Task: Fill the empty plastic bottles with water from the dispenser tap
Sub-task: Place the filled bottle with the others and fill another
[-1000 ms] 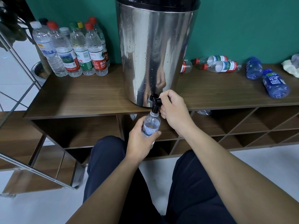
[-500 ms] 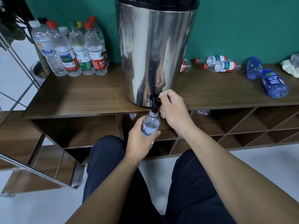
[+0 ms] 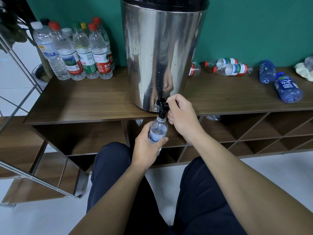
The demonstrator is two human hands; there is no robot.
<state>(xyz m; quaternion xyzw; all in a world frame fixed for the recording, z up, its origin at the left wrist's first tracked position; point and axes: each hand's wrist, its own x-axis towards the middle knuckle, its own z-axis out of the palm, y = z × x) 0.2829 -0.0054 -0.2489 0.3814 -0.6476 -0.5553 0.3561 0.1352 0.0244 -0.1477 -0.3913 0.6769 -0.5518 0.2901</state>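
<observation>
One steel dispenser (image 3: 162, 53) is standing on the wooden shelf (image 3: 84, 100), and everything else is lying around it. The left hand (image 3: 147, 146) is gripping one small clear bottle (image 3: 157, 131), fingers and thumb curled round its labelled body, holding it upright just under the dispenser's single black tap (image 3: 162, 108) so that the bottle's open neck is meeting the spout. Water is showing inside the bottle, up to about the top of the label. The right hand (image 3: 183, 119) is curling its fingers round the tap's handle at the right side of the spout.

Left of the dispenser, a cluster of capped bottles (image 3: 76, 50) is standing upright against the green wall (image 3: 254, 28); at least eight caps are showing, though those at the back are partly hidden. Right of the dispenser, three clear bottles with red caps (image 3: 232, 68) are lying on their sides, one half hidden behind the steel body. Further right, two blue bottles (image 3: 288, 89) are lying flat too.
</observation>
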